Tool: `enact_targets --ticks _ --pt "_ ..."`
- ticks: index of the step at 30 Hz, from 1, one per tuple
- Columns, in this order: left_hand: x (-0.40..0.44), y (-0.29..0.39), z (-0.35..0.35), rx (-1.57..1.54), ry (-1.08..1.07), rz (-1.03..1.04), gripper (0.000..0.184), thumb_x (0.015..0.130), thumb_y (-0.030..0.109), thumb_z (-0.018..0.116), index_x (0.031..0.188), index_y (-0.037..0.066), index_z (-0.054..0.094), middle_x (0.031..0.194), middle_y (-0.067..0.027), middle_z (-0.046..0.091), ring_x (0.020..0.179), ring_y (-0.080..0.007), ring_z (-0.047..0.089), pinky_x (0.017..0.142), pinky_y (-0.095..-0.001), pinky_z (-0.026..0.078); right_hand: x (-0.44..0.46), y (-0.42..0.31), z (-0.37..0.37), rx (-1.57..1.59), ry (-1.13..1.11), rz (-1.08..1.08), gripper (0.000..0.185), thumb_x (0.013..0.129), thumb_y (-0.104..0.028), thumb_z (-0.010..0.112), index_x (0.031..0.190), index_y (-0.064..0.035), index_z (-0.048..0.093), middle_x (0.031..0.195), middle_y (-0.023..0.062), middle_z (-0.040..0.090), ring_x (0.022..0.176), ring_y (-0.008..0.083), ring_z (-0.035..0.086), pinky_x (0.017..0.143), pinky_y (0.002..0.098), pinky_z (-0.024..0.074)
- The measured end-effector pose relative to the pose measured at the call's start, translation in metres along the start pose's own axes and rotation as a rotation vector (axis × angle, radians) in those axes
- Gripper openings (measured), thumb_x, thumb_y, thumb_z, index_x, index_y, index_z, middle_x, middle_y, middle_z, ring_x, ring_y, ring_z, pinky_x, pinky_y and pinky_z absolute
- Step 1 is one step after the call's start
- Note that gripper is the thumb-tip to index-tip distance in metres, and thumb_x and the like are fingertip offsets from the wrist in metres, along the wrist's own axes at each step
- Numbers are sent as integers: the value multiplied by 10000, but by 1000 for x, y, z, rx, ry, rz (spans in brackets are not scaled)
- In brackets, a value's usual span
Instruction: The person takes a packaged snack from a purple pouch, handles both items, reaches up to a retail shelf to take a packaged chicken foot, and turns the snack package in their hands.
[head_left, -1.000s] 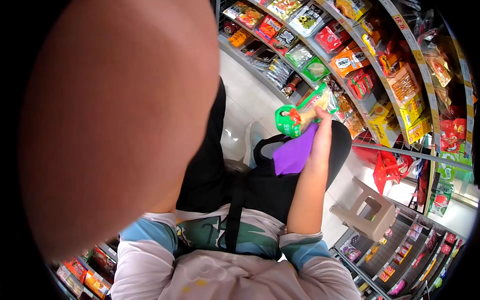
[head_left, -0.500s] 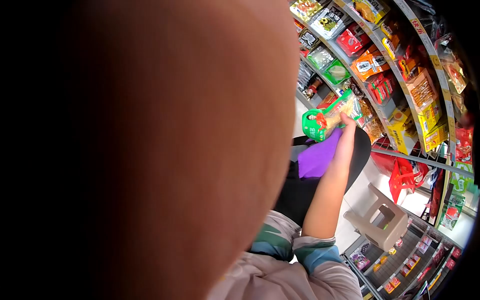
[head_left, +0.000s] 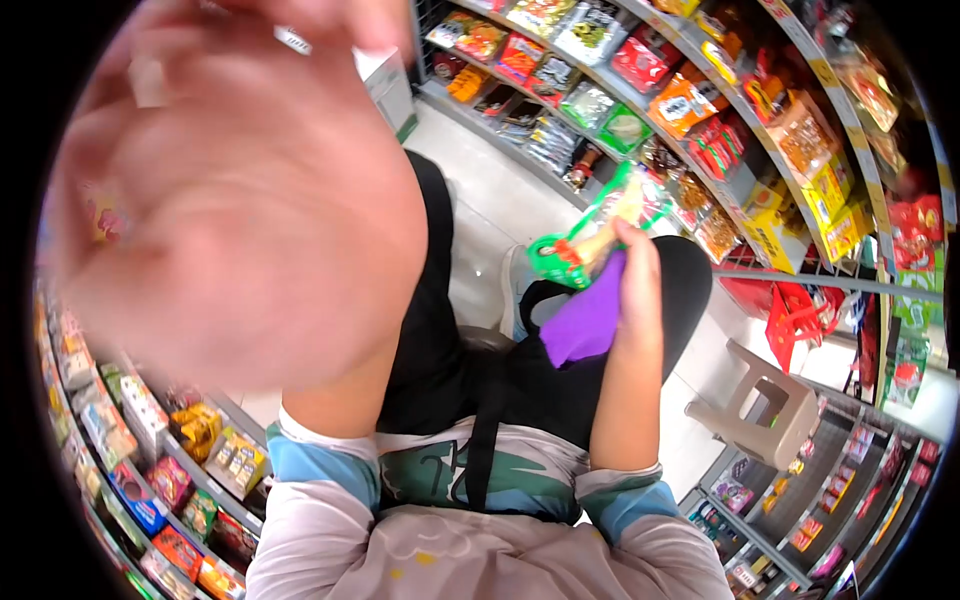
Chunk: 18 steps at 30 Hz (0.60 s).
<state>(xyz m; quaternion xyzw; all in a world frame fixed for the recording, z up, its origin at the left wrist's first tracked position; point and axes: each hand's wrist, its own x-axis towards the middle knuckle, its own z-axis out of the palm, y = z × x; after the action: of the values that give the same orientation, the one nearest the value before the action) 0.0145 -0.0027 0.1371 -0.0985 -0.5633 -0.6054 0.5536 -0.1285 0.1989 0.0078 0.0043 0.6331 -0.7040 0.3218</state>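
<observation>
My left hand (head_left: 240,220) is raised very close to the camera, large and smeared by motion, so its fingers cannot be made out clearly. Over my lap, my right hand (head_left: 642,275) grips a green-and-clear snack packet (head_left: 606,232) with pale yellowish food inside. A purple cloth (head_left: 587,318) hangs beneath the same hand, beside the packet and over my black-trousered leg. Whether the fingers pinch the cloth as well is hidden.
Shelves (head_left: 690,135) of packaged snacks curve along the upper right. More stocked racks (head_left: 150,470) stand at lower left and lower right. A beige plastic stool (head_left: 775,425) and a red bag (head_left: 790,325) are on my right. Pale floor tiles (head_left: 465,180) show ahead.
My left hand has drawn back from the lens toward the upper left, uncovering my lap and the shelves. The packet and purple cloth have shifted slightly left in view, still at my right hand.
</observation>
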Motion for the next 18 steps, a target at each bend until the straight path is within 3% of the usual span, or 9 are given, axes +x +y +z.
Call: enact_targets --ticks 2,4,6,8,9,11,13,16,18 --pt "-8 -24 12 18 35 -186 201 1015 249 459 977 55 492 882 -76 515 707 -131 504 651 -275 446 -8 -6 2 -25 -69 27 226 921 -278 633 892 -54 650 687 -18 571 553 76 518 499 229 386" --pt "-38 -46 23 68 -9 -687 287 1037 332 390 968 81 510 884 -56 508 729 -140 493 663 -270 430 -8 -6 -3 -26 -134 91 220 926 -274 625 935 -58 662 713 -8 602 584 76 537 530 228 406" --pt "-78 -78 10 19 -165 -1104 282 1038 359 423 980 97 511 883 -11 505 751 -103 498 675 -238 413 -11 -10 5 -40 -114 53 224 932 -269 616 957 -52 663 726 -6 614 589 78 537 542 231 411" --pt "-102 -91 3 -23 -338 -1241 305 1035 388 447 971 97 511 883 12 502 790 -81 509 706 -214 401 -10 -8 2 -25 -133 65 236 939 -258 615 993 -34 665 795 -5 642 661 75 567 601 222 438" --pt "-108 -90 2 42 -428 -1259 343 1031 389 465 1066 63 566 922 8 553 861 -68 531 765 -209 410 -10 -5 2 -5 -162 59 239 942 -249 616 1019 -28 666 842 -3 654 720 74 584 648 222 453" --pt "-113 -80 3 17 -446 -1370 369 1024 387 484 1137 49 578 946 2 580 876 -67 543 759 -217 427 -9 -4 -1 4 -265 64 254 956 -236 627 1074 -15 667 968 4 675 877 70 606 778 231 475" --pt "-104 -70 2 -78 -420 -1503 449 1002 365 544 1293 24 574 997 -16 643 888 -62 575 705 -236 468 -10 -6 3 3 -271 40 256 964 -246 627 1070 -17 667 968 7 676 878 70 608 776 235 480" --pt "-109 -76 -6 -15 -556 -1494 431 1000 421 546 1222 60 625 996 21 639 912 -44 544 746 -208 434 -3 -5 5 -38 -315 8 265 975 -266 626 1062 -20 669 972 13 680 878 68 611 772 237 487" --pt "-109 -76 -6 -68 -512 -1461 427 1001 422 545 1206 56 629 993 20 637 900 -47 542 738 -209 431 -3 -6 7 -73 -339 1 271 980 -276 624 1060 -21 669 976 16 681 878 68 611 771 235 489"
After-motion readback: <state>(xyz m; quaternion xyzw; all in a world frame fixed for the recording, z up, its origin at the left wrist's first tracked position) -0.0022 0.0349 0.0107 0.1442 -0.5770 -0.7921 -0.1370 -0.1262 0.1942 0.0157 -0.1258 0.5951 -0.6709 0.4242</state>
